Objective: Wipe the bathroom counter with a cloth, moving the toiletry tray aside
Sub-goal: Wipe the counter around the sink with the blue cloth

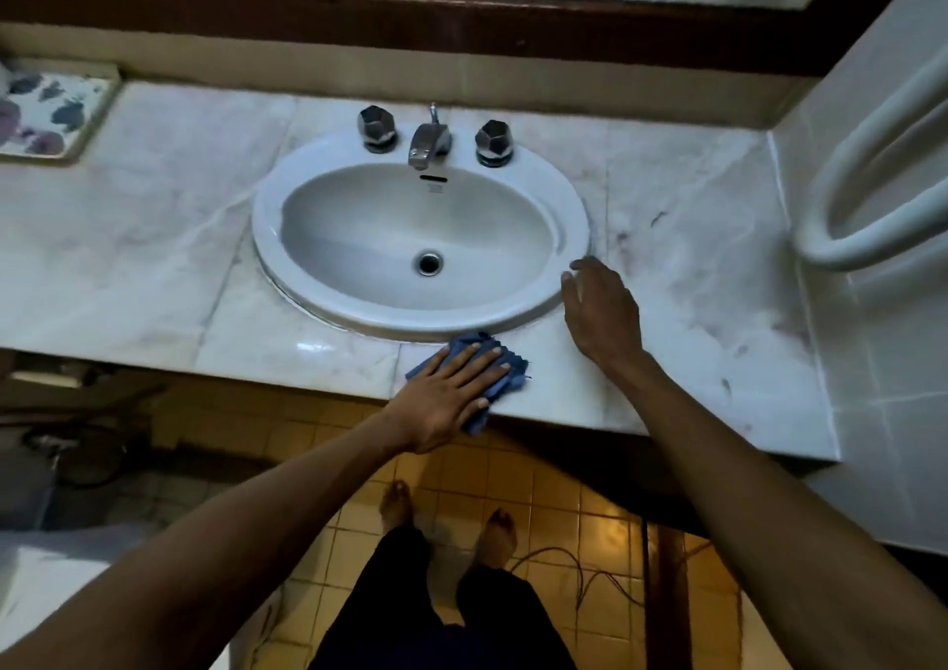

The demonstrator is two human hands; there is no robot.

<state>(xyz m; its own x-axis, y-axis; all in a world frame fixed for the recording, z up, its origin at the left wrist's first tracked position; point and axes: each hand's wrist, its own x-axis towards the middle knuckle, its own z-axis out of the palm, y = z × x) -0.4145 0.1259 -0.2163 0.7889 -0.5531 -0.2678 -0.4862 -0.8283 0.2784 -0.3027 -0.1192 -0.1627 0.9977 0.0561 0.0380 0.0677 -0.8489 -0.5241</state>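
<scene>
**My left hand presses the cloth at the front edge, the tray is far at the left**

My left hand [451, 392] lies flat with the fingers spread on the blue cloth [500, 379]. It presses the cloth down on the marble tabletop [154, 238], just in front of the sink [420, 238]. The cloth is crumpled and sits at the front edge of the tabletop; one corner of it hangs a little over this edge, and its far end touches the rim of the sink or nearly touches it.

My right hand [600, 310] is open and holds nothing. Its fingers are loosely extended and point to the back, and it is just beside the right rim of the sink. I cannot tell if the palm rests on the marble or stays a little above it.

Behind the basin stands the metal faucet [428, 138] between two faceted metal knobs [378, 128]. The toiletry tray [51, 110] is well apart from both hands, in the back left corner of the tabletop, close to the wall. It is flat, with a pattern of dark leaves on a pale ground, and the frame cuts its left part.

On the right part of the tabletop I see some dark marks on the marble. On the right wall hangs a white curved rail [872, 166]. Below me are my bare feet [500, 531] on the yellow tiled floor [538, 490].
</scene>
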